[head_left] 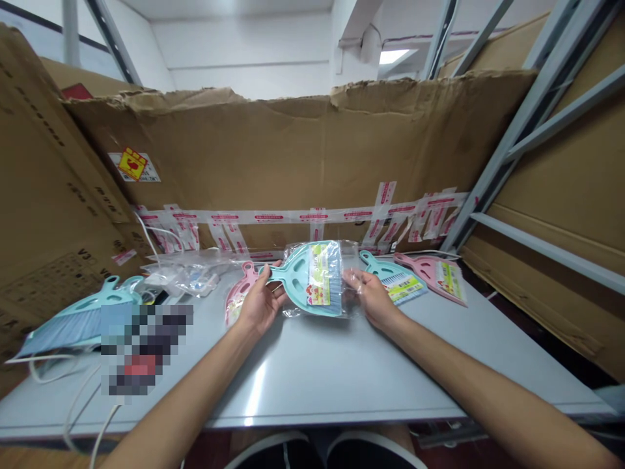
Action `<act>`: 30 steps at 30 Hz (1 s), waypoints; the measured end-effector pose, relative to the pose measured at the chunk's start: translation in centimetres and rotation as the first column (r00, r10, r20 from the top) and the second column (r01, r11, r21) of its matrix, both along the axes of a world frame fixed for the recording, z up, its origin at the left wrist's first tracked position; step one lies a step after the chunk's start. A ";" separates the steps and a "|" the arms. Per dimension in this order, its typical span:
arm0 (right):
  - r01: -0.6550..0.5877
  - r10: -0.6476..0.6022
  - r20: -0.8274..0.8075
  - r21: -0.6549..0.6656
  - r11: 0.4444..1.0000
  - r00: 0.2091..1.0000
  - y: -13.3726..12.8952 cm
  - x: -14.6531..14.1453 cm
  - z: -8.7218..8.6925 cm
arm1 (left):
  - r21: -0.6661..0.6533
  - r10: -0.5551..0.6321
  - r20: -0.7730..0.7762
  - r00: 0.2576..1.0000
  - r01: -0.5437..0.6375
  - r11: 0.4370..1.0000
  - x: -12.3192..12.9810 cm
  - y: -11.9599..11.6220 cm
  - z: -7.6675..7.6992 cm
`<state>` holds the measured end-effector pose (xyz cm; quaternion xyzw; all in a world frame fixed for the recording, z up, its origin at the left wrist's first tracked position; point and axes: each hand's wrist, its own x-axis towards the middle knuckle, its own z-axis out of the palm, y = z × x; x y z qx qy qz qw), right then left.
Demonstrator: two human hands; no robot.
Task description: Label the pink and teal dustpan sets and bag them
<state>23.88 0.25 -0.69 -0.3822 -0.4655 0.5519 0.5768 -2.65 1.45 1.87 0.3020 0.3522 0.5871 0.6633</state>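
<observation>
Between my hands, a teal dustpan and brush set (297, 279) in a clear plastic bag is held above the table, its handle pointing left. My left hand (258, 303) grips the handle end, thumb on top. My right hand (374, 296) pinches the bag's clear plastic at the brush end. Behind my left hand lies a pink dustpan set (237, 294), partly hidden by it. Just beyond my right hand are another teal set (403, 286) and a pink set (439, 277), each with a printed label.
Unbagged teal dustpan and brush pieces (83, 316) lie at the left beside white cables (73, 397) and a pixelated patch. Clear plastic bags (188, 277) lie at the back left. A taped cardboard wall (303, 156) closes the back; a metal shelf frame (508, 156) stands right.
</observation>
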 end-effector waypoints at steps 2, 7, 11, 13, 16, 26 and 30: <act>-0.027 0.027 -0.011 -0.017 0.999 1.000 0.2 0.2 0.0 | -0.005 0.008 -0.011 1.000 -0.009 1.000 -0.2 0.1 0.0; -0.078 0.061 -0.139 -0.116 0.990 0.988 1.1 1.2 0.5 | -0.010 0.050 -0.028 0.998 -0.050 0.999 -0.8 0.2 0.0; -0.009 -0.016 -0.203 -0.120 0.993 0.979 1.8 2.6 1.5 | 0.032 -0.031 -0.101 0.994 0.035 0.999 -1.0 0.0 -0.1; 0.000 -0.024 -0.194 -0.122 0.992 0.981 2.0 3.3 1.8 | 0.014 -0.133 -0.163 0.978 0.137 0.990 -0.9 -0.2 -0.3; -0.208 0.185 -0.128 -0.193 0.959 0.974 1.9 4.2 1.8 | -0.063 -0.313 -0.222 0.924 0.306 0.950 -0.7 -0.7 -0.6; -0.559 0.599 0.220 -0.222 0.799 0.770 -1.3 1.2 0.7 | -0.204 -0.506 -0.295 0.810 0.464 0.862 -0.5 -1.3 -1.1; -0.525 0.561 0.152 -0.225 0.821 0.813 -0.9 1.5 0.5 | -0.054 -0.351 -0.444 0.824 0.367 0.929 -1.3 -0.6 -0.8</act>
